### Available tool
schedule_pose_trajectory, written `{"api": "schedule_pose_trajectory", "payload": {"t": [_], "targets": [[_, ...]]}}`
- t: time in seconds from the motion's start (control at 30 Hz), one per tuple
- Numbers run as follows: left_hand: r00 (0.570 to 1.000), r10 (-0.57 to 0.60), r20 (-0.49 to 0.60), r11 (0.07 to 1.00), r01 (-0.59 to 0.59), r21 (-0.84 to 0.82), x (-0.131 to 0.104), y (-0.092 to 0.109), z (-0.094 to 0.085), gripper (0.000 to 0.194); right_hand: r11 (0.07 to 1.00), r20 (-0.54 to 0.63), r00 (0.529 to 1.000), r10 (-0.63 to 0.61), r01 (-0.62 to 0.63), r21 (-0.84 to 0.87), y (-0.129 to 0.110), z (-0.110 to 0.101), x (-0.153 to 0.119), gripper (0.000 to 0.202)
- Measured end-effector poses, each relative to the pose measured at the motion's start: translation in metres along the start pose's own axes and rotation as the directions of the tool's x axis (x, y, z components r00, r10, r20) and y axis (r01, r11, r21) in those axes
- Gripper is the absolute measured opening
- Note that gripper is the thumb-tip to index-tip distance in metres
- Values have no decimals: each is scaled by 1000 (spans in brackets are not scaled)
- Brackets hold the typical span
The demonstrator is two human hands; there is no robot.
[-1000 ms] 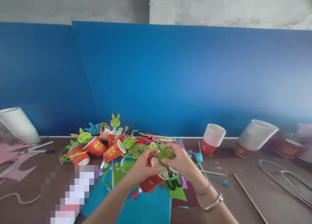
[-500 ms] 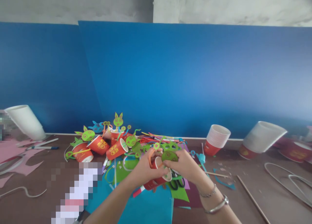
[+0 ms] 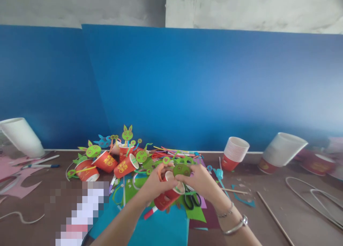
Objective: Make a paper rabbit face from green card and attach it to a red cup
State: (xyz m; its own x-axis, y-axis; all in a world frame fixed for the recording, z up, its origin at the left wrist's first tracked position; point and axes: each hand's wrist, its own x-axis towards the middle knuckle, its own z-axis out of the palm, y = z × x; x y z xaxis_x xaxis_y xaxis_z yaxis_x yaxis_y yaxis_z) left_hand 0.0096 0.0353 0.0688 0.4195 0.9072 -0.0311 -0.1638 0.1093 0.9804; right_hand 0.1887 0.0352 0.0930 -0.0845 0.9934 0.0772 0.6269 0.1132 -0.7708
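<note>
We are holding a red paper cup [image 3: 168,197] tilted on its side just above the blue sheet [image 3: 160,228], our left hand [image 3: 154,184] wrapped around its body with the fingers closed on it, while our right hand [image 3: 199,180] is pinching a green paper face [image 3: 181,170] against the cup's rim at about twelve o'clock of the opening. To do this well, we judge that the left hand should be keeping the cup steady without squashing it, and the right thumb and fingers should be pressing the green piece flat and centred so it sits straight; an orange strip [image 3: 160,171] is curling up at the cup's ten o'clock and wants keeping clear of the fingers. Moving outward, one pair of black-handled scissors [image 3: 192,200] is lying just at four o'clock of the cup, touching the green scraps. At ten o'clock we are counting about four finished red cups [image 3: 107,162] with green animal heads, heaped close together so the number is not certain. At two o'clock one stack of cups [image 3: 235,152] is leaning, and further at three o'clock another, larger stack [image 3: 281,150] is tipping over. At nine o'clock, well apart, a white stack [image 3: 20,137] is slanting near one pen [image 3: 40,165].
</note>
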Motion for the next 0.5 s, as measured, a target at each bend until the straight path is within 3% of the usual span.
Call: {"api": "schedule_pose_trajectory", "payload": {"t": [0.2,0.33,0.4,0.5], "targets": [[1000,22,-7,996,-22,-84,3,-3,-3,59,986,23,1000,-16,12,167,-9,-14,-3,28],[998,-6,-64,990,-3,-141,6,-1,-6,50,976,-108,994,-17,40,216,-2,-19,1,35],[989,-63,-135,981,37,-190,8,0,-10,46,990,-185,983,9,17,139,5,-20,3,34],[957,-138,-255,962,68,-263,12,-1,-17,44,976,-220,975,8,-56,-211,11,-19,3,19]]}}
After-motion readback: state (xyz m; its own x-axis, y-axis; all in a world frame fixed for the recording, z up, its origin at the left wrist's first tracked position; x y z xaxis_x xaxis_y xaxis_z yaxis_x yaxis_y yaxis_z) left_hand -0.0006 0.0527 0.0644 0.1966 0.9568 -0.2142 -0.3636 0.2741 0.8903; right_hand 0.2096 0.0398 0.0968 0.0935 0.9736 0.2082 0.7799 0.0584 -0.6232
